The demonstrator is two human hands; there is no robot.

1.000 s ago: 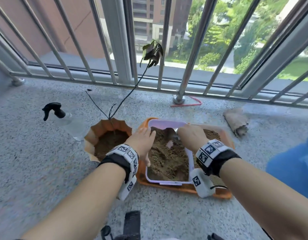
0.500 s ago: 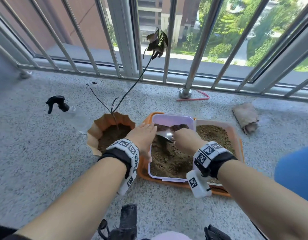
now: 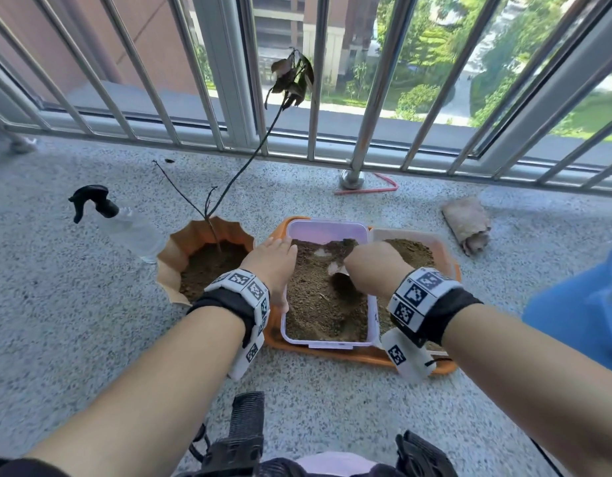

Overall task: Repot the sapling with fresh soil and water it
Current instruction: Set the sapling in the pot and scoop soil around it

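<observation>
Scooping step in hand. Right hand (image 3: 370, 266) fisted on small scoop (image 3: 333, 269), digging in lilac soil tub (image 3: 327, 232). Left hand (image 3: 273, 266) flat, steadying tub's left rim. Sapling (image 3: 244, 166) stands in orange pot (image 3: 194, 235), left of tub. Next, likely: carry scoopful left, tip into pot.

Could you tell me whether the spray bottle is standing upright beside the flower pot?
No, the spray bottle lies on its side on the floor left of the flower pot, its black trigger head pointing away from it.
</observation>
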